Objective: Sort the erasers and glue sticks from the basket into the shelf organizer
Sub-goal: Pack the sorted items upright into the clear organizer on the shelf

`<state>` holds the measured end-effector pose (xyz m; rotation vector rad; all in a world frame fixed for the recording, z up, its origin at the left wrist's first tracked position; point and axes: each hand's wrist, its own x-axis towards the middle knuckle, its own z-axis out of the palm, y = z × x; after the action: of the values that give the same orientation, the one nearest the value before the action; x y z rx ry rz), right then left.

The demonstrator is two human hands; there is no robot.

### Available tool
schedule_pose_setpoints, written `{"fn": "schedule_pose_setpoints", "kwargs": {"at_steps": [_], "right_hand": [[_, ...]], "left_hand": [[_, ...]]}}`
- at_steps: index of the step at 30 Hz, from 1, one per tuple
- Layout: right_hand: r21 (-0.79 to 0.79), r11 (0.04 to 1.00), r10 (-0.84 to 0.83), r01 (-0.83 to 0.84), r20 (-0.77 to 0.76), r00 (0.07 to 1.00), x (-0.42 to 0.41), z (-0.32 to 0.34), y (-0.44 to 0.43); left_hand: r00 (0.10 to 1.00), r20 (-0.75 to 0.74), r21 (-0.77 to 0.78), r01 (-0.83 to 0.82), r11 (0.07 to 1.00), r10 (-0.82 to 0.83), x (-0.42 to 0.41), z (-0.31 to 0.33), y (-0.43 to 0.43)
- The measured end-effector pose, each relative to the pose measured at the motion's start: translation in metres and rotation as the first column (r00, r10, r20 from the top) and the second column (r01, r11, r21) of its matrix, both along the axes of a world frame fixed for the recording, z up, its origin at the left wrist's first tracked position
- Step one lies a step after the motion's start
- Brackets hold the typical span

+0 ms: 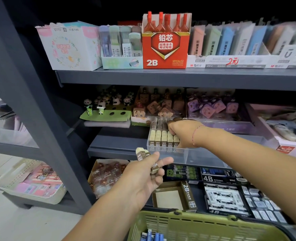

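Observation:
A clear plastic organizer tray (pixel 204 157) sits on the middle shelf. A row of cream and brown 2B erasers (pixel 162 140) stands upright in its left end. My right hand (pixel 183 133) reaches into the tray with curled fingers that pinch the eraser at the right end of the row. Below the tray's front edge, my left hand (pixel 147 173) holds several of the same erasers (pixel 142 153) in its fingers. The green basket (pixel 195 223) is at the bottom, with blue glue sticks (pixel 154 237) showing in it.
An empty brown 2B eraser box (pixel 175 197) lies on the lower shelf beside black 4B eraser boxes (pixel 222 197). Panda figures (pixel 105 103) and brown and purple toys fill the back of the middle shelf. A cream basket (pixel 27 181) stands low at the left.

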<state>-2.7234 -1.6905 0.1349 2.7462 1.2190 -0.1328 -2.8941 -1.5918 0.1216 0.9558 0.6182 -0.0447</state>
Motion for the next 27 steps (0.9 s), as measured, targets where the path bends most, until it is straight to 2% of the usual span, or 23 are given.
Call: {"fn": "schedule_pose_setpoints", "kwargs": {"at_steps": [4, 7, 11, 14, 18, 24, 26, 27], "right_hand": [[0.040, 0.999, 0.018, -0.020, 0.044, 0.999, 0.001, -0.005, -0.001], [0.111, 0.994, -0.002, 0.009, -0.063, 0.998, 0.005, -0.004, -0.004], [0.391, 0.917, 0.013, 0.078, -0.226, 0.974, -0.003, 0.014, -0.017], [0.591, 0.800, 0.181, 0.105, -0.404, 0.897, -0.029, 0.028, -0.021], [0.541, 0.828, 0.291, 0.147, -0.639, 0.712, -0.060, 0.032, -0.015], [0.544, 0.773, 0.335, 0.327, -0.787, 0.518, -0.060, 0.031, -0.004], [0.586, 0.682, 0.345, 0.437, -0.785, 0.514, -0.051, 0.036, -0.002], [0.621, 0.615, 0.321, 0.486, -0.760, 0.565, -0.045, 0.038, -0.001]], "left_hand": [[1.000, -0.002, 0.001, 0.001, 1.000, -0.001, -0.001, 0.001, 0.000], [1.000, -0.003, 0.005, 0.010, 1.000, -0.010, -0.002, 0.002, 0.001], [0.999, 0.008, 0.018, 0.033, 0.999, -0.033, -0.004, 0.003, 0.001], [0.997, 0.037, 0.049, 0.072, 0.996, -0.074, -0.004, 0.004, 0.000], [0.987, 0.090, 0.087, 0.127, 0.988, -0.135, -0.005, 0.007, -0.003], [0.973, 0.152, 0.180, 0.146, 0.973, -0.174, -0.007, 0.009, 0.001], [0.983, 0.118, 0.174, 0.118, 0.978, -0.140, -0.008, 0.009, 0.006], [0.991, 0.080, 0.171, 0.093, 0.981, -0.108, -0.008, 0.008, 0.009]]}}
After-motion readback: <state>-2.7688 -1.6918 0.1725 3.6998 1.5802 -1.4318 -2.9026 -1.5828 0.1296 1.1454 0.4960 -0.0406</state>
